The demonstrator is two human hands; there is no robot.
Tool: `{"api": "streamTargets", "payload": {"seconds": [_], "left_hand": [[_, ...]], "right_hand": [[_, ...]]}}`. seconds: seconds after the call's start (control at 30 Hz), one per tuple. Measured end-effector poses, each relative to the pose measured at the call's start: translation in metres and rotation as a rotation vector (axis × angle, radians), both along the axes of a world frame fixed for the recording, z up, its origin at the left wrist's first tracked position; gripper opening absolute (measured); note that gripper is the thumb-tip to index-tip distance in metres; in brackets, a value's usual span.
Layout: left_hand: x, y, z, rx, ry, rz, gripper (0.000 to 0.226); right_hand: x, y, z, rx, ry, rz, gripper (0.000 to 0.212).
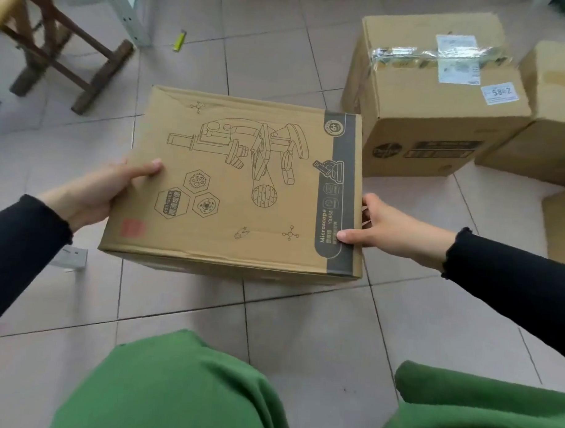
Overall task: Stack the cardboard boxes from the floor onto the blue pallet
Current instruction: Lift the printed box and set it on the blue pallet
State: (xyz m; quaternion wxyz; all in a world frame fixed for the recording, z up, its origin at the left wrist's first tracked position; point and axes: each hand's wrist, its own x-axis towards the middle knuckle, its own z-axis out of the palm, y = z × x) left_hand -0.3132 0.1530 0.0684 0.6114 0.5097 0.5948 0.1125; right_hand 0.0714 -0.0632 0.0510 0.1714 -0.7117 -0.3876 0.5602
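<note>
The microscope box (pixel 240 183), plain brown corrugated cardboard, is held between both hands above the tiled floor (pixel 303 326). Its top carries a line drawing of a microscope and a dark band reading "Microscope"; the long axis runs left to right. The left hand (pixel 99 191) clamps the left edge, thumb on top. The right hand (pixel 389 227) grips the right edge, thumb on the band. Behind sits a taped box (pixel 439 100) labelled "58?2".

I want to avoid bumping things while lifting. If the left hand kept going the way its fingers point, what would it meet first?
The left hand points right, its grip on the microscope box, so the box's left side blocks it at once. Its thumb already lies on the top face.
</note>
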Motion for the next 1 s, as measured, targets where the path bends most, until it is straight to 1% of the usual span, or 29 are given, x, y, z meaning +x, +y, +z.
{"api": "streamTargets", "payload": {"seconds": [0.03,0.13,0.2,0.3,0.43,0.5,0.73,0.9,1.0], "left_hand": [[-0.009,0.006,0.0,0.008,-0.003,0.02,0.036],[-0.025,0.024,-0.006,0.002,-0.009,0.111,0.024],[-0.031,0.035,-0.013,-0.014,-0.016,0.182,0.02],[-0.035,0.048,-0.025,0.001,-0.019,0.219,0.023],[-0.036,0.061,-0.04,0.071,-0.014,0.222,0.044],[-0.035,0.065,-0.046,0.082,-0.028,0.239,0.047],[-0.024,0.069,-0.056,0.097,-0.071,0.258,0.046],[-0.014,0.068,-0.059,0.073,-0.086,0.251,0.026],[-0.013,0.07,-0.061,0.079,-0.085,0.199,0.029]], "right_hand": [[-0.006,0.016,-0.002,0.026,0.029,0.005,0.058],[-0.018,0.059,-0.013,0.109,0.098,0.0,0.067],[-0.023,0.079,-0.022,0.142,0.148,0.001,0.075],[-0.029,0.097,-0.033,0.161,0.193,0.004,0.084],[-0.031,0.109,-0.043,0.212,0.189,-0.023,0.079],[-0.032,0.114,-0.046,0.239,0.175,-0.033,0.078],[-0.024,0.116,-0.049,0.269,0.148,-0.049,0.076],[-0.018,0.109,-0.046,0.264,0.126,-0.082,0.074],[-0.019,0.103,-0.047,0.259,0.114,-0.075,0.077]]}}
